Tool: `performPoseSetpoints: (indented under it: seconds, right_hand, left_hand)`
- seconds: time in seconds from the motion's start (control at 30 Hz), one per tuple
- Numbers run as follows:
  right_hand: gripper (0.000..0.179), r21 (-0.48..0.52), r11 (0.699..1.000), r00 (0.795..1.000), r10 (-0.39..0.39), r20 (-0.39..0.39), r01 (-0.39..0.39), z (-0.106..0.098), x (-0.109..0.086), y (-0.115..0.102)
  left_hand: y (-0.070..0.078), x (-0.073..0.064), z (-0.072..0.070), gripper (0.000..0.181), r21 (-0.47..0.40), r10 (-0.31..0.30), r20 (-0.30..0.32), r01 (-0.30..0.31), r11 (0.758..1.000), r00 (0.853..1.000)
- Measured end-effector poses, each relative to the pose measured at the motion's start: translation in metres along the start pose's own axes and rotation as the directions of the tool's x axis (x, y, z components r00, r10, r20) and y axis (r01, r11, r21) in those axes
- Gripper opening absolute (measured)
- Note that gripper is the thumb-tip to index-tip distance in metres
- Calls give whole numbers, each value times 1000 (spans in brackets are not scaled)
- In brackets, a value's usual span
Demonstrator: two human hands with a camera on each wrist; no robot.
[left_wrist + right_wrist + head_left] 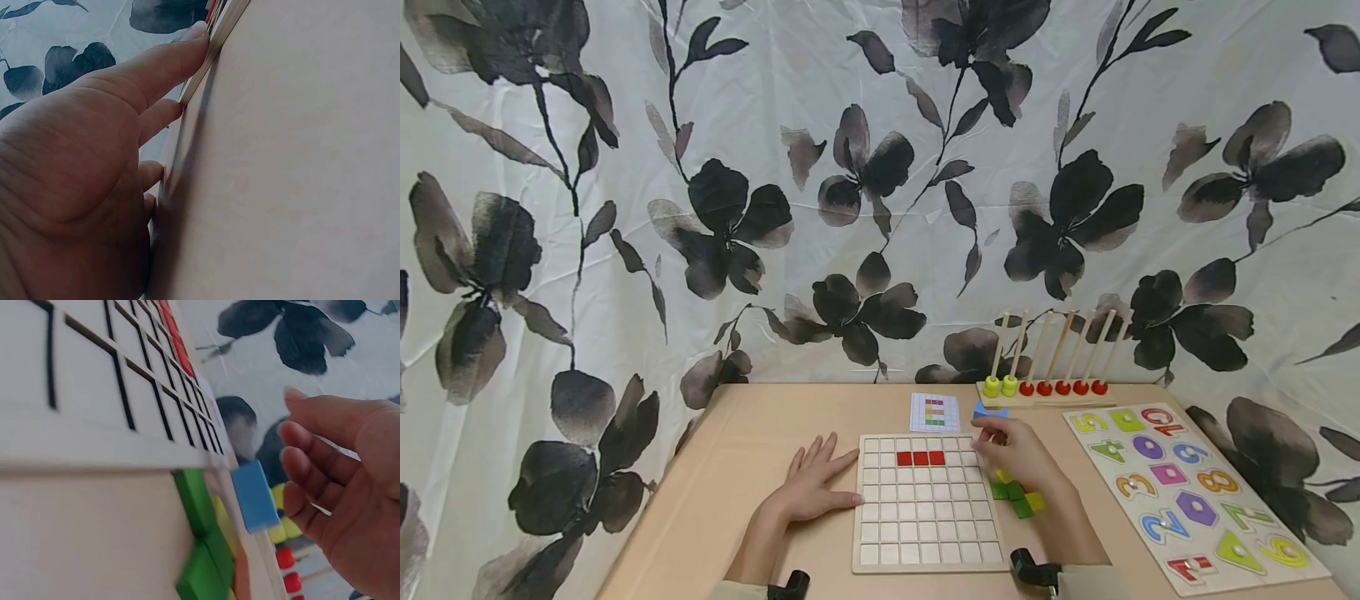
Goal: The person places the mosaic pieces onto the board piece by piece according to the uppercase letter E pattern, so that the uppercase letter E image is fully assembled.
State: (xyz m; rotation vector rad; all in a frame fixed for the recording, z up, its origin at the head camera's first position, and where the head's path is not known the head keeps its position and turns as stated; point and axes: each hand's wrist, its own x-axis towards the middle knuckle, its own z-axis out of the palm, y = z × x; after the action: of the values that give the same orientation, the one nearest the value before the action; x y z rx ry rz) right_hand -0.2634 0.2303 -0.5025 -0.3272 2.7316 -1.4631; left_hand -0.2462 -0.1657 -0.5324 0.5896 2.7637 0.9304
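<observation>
A pale wooden grid board (928, 504) lies on the table, with a row of three red tiles (921, 458) in its upper cells. My left hand (812, 487) rests beside its left edge, fingers spread and thumb touching the rim. Over the board's upper right corner hovers my right hand (1015, 454); the right wrist view shows its fingers (300, 462) loosely bent with nothing between them. A blue piece (255, 497) lies near those fingers. Green tiles (209, 569), with yellow and orange ones, lie in a loose pile right of the board, partly hidden by the right forearm in the head view.
Behind the board lies a pattern card (935, 412) with coloured squares. A peg rack (1048, 400) with yellow and red beads stands at the back right. On the right is a number-and-shape puzzle board (1195, 500). Floral cloth (850, 208) hangs behind the table.
</observation>
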Motion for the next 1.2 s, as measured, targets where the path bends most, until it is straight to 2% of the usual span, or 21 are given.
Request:
performPoseSetpoints:
  seconds: [0.2, 0.47, 0.7, 0.93, 1.2]
  right_hand:
    - [31, -32, 999, 997, 41, 69, -39, -17, -4, 12]
    - [21, -132, 987, 990, 109, 90, -96, -29, -12, 23]
    - [17, -116, 983, 977, 157, 141, -142, -30, -18, 23]
    - [18, -140, 975, 971, 194, 142, -174, -28, -18, 24]
    - [16, -133, 979, 971, 175, 163, -155, -27, -19, 24]
  left_hand:
    - [-1, 1, 1, 82, 1, -3, 2, 3, 1000, 1000]
    - [-2, 1, 1, 83, 8, -3, -1, 3, 1000, 1000]
    - [-2, 1, 1, 83, 10, -4, 1, 4, 1000, 1000]
    - [-2, 1, 2, 83, 11, -10, 4, 10, 1000, 1000]
    - [-1, 0, 1, 82, 11, 1, -1, -1, 1000, 1000]
